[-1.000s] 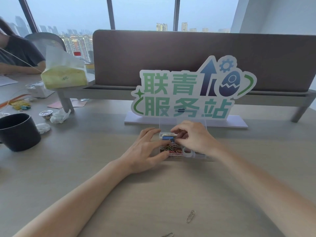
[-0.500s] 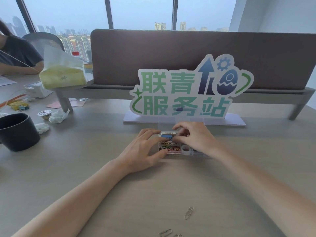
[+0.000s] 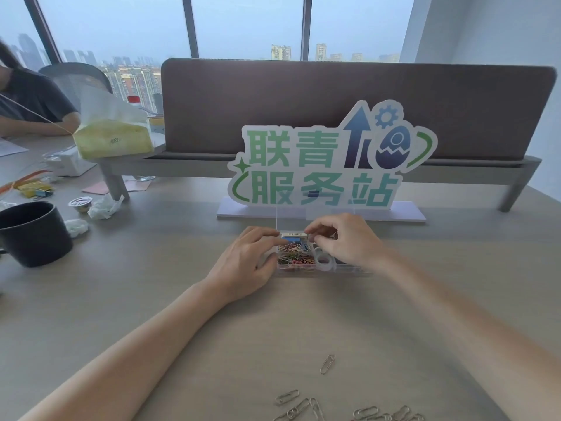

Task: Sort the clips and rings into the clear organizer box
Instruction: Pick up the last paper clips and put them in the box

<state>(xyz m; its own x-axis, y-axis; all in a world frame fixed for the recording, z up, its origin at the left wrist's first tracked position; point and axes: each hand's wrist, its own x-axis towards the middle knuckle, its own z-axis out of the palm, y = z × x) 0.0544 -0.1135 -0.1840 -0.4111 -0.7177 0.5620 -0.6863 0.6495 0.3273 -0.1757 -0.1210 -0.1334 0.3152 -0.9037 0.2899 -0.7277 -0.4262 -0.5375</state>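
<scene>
Both hands barely shifted | left hand (image 3: 243, 262) steadies organizer box (image 3: 306, 270), light, slippery plastic | right hand (image 3: 343, 238) fingers curled over compartments, hold unclear | loose paper clips (image 3: 328, 363): light, springy, pinch flat.

Desk (image 3: 121, 299): pale wood-grain laminate, evenly lit by daylight. A grey-brown fabric divider panel (image 3: 334, 101) stands on grey legs across the far edge. In front of it stands a die-cut sign (image 3: 328, 159) with green characters, an arrow, a gear and an egg, on a white base. Behind, floor-to-ceiling windows (image 3: 249, 25) with dark mullions show hazy sky and distant high-rises. White wall (image 3: 501, 31) at right. At left: dark mug (image 3: 33, 232), tissue pack (image 3: 112, 138), crumpled tissues, and a seated person in a dark shirt (image 3: 27, 98).
</scene>
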